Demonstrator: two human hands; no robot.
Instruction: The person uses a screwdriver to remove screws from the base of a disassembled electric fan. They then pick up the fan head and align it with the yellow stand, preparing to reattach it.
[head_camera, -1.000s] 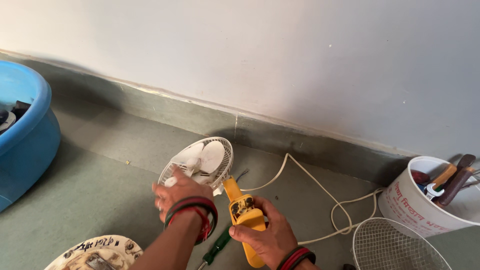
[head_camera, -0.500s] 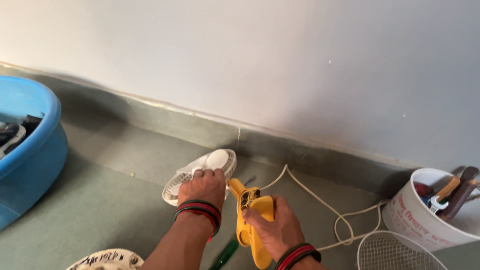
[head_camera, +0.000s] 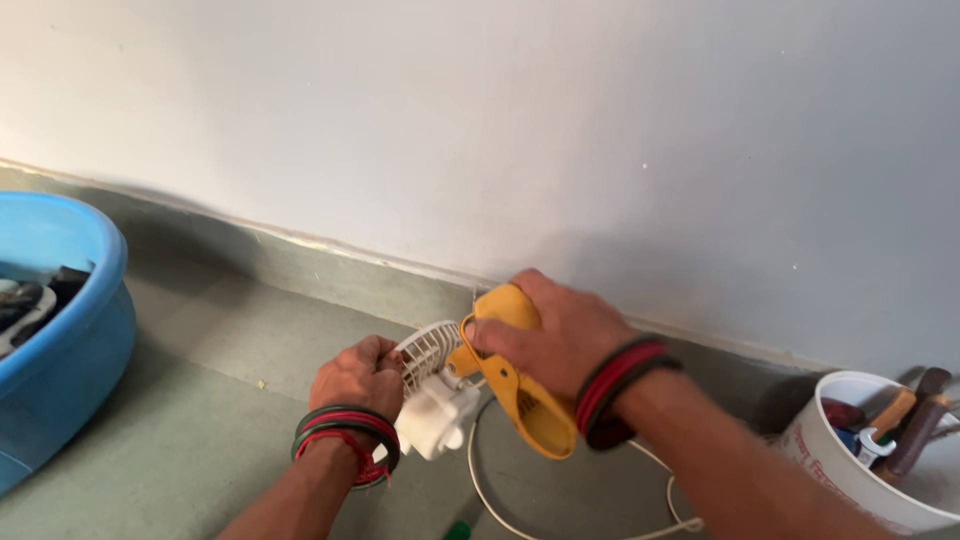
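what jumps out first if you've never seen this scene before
Low in the middle, two hands work on a small white fan: the right hand grips its bright yellow clamp base, and the left hand holds the fan's grille from the left. At the far left edge sits a big blue tub, and in the lower right corner a white bucket holds tools.

White fan (head_camera: 432, 395), yellow clamp (head_camera: 520, 390), blue tub (head_camera: 95, 330), white bucket (head_camera: 850, 465).
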